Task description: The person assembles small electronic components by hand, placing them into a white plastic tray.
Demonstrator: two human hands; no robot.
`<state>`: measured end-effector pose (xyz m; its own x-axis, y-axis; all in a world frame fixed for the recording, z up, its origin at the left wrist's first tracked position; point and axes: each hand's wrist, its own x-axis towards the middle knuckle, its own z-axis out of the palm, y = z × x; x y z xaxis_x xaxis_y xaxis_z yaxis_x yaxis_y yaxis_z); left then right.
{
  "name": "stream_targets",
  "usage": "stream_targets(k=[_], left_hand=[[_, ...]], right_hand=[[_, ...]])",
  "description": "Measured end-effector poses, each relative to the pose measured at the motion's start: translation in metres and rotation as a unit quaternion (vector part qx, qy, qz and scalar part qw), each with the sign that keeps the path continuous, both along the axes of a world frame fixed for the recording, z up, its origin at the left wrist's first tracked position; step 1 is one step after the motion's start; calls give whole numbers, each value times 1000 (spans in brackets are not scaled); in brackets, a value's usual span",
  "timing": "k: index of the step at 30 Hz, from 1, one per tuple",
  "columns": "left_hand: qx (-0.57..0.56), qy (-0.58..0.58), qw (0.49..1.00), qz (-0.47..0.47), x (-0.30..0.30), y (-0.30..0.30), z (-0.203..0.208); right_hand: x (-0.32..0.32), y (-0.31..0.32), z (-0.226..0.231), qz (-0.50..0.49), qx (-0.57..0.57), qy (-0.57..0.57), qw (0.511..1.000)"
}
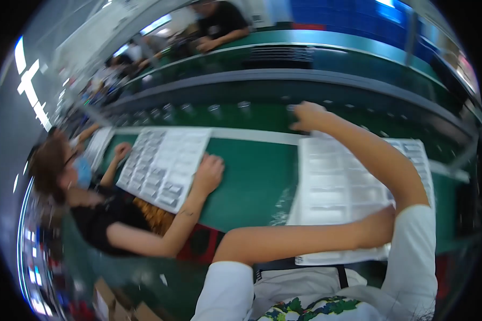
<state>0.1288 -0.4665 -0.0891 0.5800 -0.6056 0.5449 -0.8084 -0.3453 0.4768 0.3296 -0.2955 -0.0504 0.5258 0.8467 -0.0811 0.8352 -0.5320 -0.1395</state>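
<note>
My right hand [310, 116] reaches over the far edge of a white compartment tray [325, 199] to the dark green belt. Its fingers are bent together around a small greyish part [292, 108], blurred, whose kind I cannot make out. My left forearm crosses the near part of the tray, under the right arm. The left hand [377, 224] lies low over the tray's right side, its fingers hidden behind the right arm. Most tray pockets in view look bare; grey parts [414, 148] fill some at the far right corner.
Small shiny parts [243, 105] stand in a row along the belt. A co-worker [112, 224] at left handles another white tray [190, 155] partly filled with grey pieces. Clear plastic film [281, 208] lies beside my tray. More people sit across the line. Cardboard boxes [118, 305] are lower left.
</note>
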Motion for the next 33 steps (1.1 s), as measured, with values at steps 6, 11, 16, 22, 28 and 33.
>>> stream_targets(k=[6,11,16,22,28,33], left_hand=[[136,-149,976,-77,-16,37,39],[-262,69,959,-81,13,85,57],[-516,373,759,-137,66,135,37],[-618,449,634,-118,110,148,-14],[-639,461,593,-164,112,147,-21],[-657,440,608,-67,105,145,-18]], right_hand=[[51,-30,-25,92,49,87,991],[26,-64,31,-27,354,350,867],[46,-158,6,-139,494,455,727],[30,-240,-24,-219,540,522,623],[34,-239,-32,-178,601,558,544],[7,-233,-32,-264,523,509,630]])
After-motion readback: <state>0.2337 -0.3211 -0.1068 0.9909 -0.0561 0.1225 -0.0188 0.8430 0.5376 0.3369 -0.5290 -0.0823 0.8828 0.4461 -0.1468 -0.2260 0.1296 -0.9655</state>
